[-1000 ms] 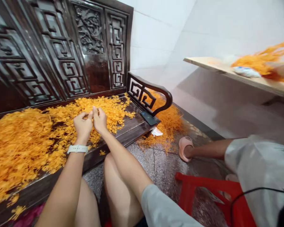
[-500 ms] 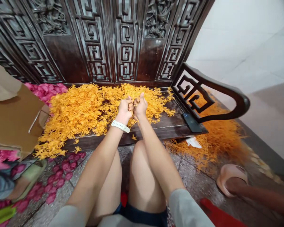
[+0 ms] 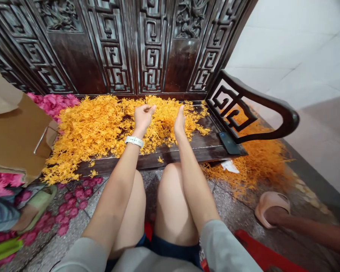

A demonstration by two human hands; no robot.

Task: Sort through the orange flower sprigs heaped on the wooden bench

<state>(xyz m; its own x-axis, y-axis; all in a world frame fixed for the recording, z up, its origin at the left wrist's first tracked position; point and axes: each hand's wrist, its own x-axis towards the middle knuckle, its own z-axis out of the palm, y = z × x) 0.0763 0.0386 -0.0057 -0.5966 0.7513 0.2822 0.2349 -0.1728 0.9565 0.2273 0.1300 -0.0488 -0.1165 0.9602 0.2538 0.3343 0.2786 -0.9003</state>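
Observation:
My left hand (image 3: 143,118), with a pale watch strap (image 3: 134,141) on its wrist, is closed above the yellow-orange plastic flower pieces (image 3: 92,124). Its thumb and fingers come together, and anything held between them is too small to make out. A hand's width or so to the right, my right hand (image 3: 180,121) is raised over the same pile with its fingers stretched out. No held thing shows in it, though its palm side is partly hidden. The pieces lie heaped along the dark wooden bench seat (image 3: 150,160).
A cardboard box (image 3: 19,132) stands at left, with pink flowers (image 3: 52,107) behind it. A phone (image 3: 229,142) lies by the carved armrest (image 3: 283,109). Orange pieces (image 3: 260,162) and magenta ones (image 3: 73,200) cover parts of the floor. Other people's feet show on both sides.
My hands were together, gripping a thin yellow strand between them. Now they are apart, the left moved left and the right moved right, with the right hand's fingers straightened.

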